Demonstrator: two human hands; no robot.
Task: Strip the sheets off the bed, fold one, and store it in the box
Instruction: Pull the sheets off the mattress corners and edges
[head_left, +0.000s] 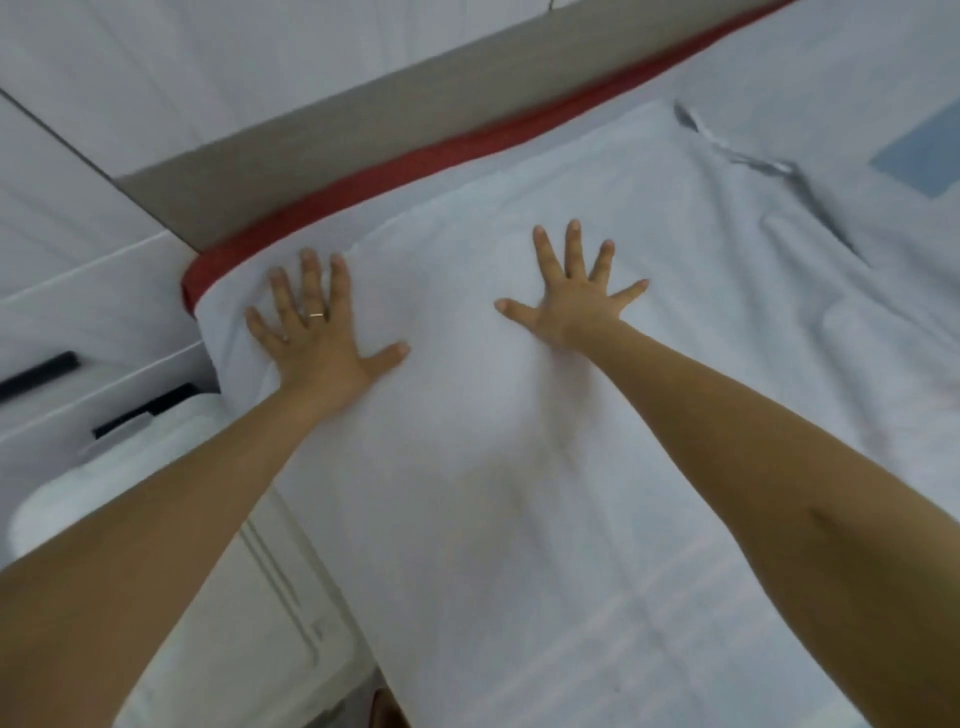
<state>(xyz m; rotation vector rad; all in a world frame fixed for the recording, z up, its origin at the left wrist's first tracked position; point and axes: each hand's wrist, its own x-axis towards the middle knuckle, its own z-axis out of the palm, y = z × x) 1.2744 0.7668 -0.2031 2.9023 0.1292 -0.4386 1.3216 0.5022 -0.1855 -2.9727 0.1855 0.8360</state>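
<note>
A white sheet (493, 467) lies spread flat on the bed, its far edge next to a strip of red cover (415, 161). My left hand (317, 332) presses flat on the sheet near its far left corner, fingers spread. My right hand (571, 296) presses flat on the sheet further right, fingers spread wide. More white bedding (831, 260) lies rumpled to the right, with a pale blue patch (924, 156) on it. No box is in view.
A beige headboard (337, 135) runs along the far side of the bed. White drawers with black handles (41, 371) stand to the left. A white bundle (104, 493) lies beside the bed at the lower left.
</note>
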